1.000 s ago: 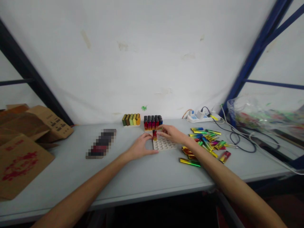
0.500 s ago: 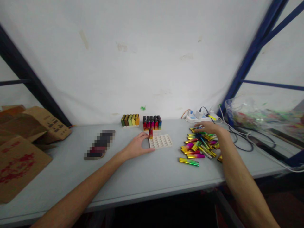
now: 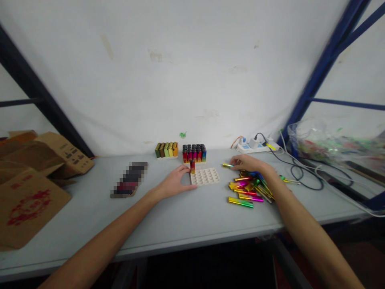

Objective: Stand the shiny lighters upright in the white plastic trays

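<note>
Right hand: fingers closed on one gold-ended lighter, held roughly flat, between tray and pile. Left hand: fingers and thumb spread at the left edge of the white tray; can't tell from here if it's gripping or just resting. One red lighter upright in the tray's back left corner, right by those fingers. A bump there could tip it. Loose tray could skid on the table if knocked. Loose pile near the right forearm; a sleeve-height brush would scatter it.
</note>
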The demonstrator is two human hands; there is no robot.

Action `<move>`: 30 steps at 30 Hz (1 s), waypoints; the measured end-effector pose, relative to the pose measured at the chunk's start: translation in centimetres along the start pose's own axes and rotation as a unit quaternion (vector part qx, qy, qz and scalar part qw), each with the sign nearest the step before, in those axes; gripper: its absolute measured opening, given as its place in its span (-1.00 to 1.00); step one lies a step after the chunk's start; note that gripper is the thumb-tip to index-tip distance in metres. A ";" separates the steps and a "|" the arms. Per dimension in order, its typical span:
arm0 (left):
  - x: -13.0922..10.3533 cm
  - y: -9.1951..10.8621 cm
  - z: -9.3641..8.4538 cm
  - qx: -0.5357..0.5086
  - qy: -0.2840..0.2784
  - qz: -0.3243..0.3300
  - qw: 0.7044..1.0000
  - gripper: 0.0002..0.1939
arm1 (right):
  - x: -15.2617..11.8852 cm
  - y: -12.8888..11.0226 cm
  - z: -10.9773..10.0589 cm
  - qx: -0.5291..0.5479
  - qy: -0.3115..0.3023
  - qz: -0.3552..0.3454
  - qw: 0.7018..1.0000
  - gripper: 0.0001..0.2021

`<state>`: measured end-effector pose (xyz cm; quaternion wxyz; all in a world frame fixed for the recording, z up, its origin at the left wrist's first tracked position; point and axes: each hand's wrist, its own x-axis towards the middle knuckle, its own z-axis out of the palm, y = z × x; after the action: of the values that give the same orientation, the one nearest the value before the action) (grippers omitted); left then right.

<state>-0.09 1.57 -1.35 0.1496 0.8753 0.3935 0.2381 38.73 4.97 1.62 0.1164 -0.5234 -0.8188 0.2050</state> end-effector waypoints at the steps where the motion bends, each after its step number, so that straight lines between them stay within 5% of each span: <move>1: 0.0 0.0 0.0 0.000 0.001 0.001 1.000 -0.31 | 0.0 -0.7 0.2 0.006 0.003 -0.011 1.000 -0.70; 9: 0.0 0.0 0.1 -0.011 0.006 0.004 1.000 -0.30 | -0.4 -6.9 0.9 0.070 0.083 -0.094 0.990 -0.66; 14: 0.0 0.0 0.2 -0.013 0.012 0.011 1.000 -0.32 | 0.6 -8.4 2.2 0.156 0.166 -0.116 0.967 -0.63; 20: 0.1 0.1 0.2 -0.014 0.011 0.008 1.000 -0.32 | 1.2 -9.4 3.9 0.299 0.150 -0.114 0.936 -0.59; 26: 0.0 0.4 0.1 -0.022 0.015 0.008 1.000 -0.33 | 0.8 -10.9 4.9 0.450 0.055 -0.131 0.882 -0.56; 30: 0.0 0.5 0.1 -0.020 0.016 0.010 1.000 -0.34 | 1.0 -11.7 5.7 0.473 0.089 -0.101 0.871 -0.60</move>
<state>0.26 1.25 -1.21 0.1582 0.8722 0.3822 0.2609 26.47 0.36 1.89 0.4428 -0.3363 -0.6582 0.5076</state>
